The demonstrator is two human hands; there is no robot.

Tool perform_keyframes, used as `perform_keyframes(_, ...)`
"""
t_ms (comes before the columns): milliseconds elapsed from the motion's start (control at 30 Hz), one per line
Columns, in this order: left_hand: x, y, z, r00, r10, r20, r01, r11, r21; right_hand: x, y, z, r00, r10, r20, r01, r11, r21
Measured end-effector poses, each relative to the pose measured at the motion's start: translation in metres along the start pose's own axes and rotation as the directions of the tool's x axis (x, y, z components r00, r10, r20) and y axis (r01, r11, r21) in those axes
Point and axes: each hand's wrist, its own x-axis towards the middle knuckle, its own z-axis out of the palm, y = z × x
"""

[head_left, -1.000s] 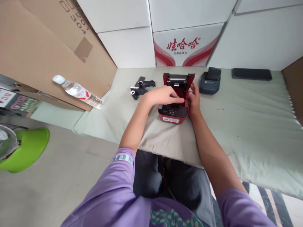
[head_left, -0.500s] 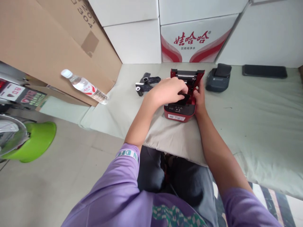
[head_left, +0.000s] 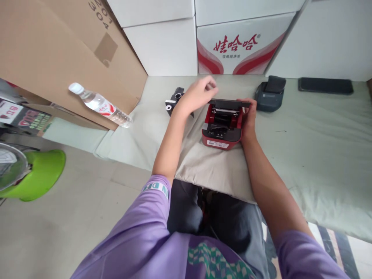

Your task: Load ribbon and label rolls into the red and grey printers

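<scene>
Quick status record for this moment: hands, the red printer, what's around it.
left hand: raised above the cloth left of the red printer, fingers loosely curled, holding nothing visible
right hand: on the printer's right side, fingertips at the lid's edge
red printer: on a beige cloth, lid tilted partway over the body
black part: behind the left wrist, partly hidden
dark printer: farther right, apart
phone: far right, flat
water bottle: lying against the cardboard box

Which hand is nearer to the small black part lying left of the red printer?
Left. The left hand hovers just right of the black part, partly covering it; the right hand grips the red printer.
</scene>
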Motion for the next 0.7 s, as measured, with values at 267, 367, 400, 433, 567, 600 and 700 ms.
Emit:
perform_keyframes(267,0.031,-0.086,0.027,0.87,-0.009,0.493,0.227,0.895,-0.383,0.001,-0.007,-0.005,0.998,0.056,-0.026,-0.052,0.991,0.119)
perform_keyframes(367,0.03,-0.087,0.031,0.881,-0.01,0.473,0.213,0.901,-0.377,0.001,-0.002,-0.009,0.995,0.087,0.044,-0.09,0.993,0.075)
perform_keyframes(400,0.03,-0.086,0.032,0.886,-0.011,0.464,0.204,0.907,-0.368,0.002,0.0,-0.01,0.991,0.114,0.07,-0.118,0.991,0.068)
perform_keyframes(433,0.03,-0.085,0.032,0.89,-0.011,0.457,0.196,0.913,-0.359,0.003,0.002,-0.011,0.986,0.142,0.093,-0.149,0.986,0.07)
perform_keyframes(567,0.029,-0.084,0.031,0.892,0.013,0.453,0.164,0.922,-0.35,0.005,0.0,-0.014,0.97,0.205,0.13,-0.223,0.964,0.142)
perform_keyframes(600,0.028,-0.084,0.031,0.89,0.024,0.455,0.156,0.922,-0.355,0.004,-0.002,-0.014,0.968,0.215,0.127,-0.234,0.958,0.165)
perform_keyframes(700,0.029,-0.087,0.03,0.874,0.05,0.483,0.164,0.906,-0.39,0.003,-0.01,-0.012,0.96,0.249,0.128,-0.272,0.94,0.208)
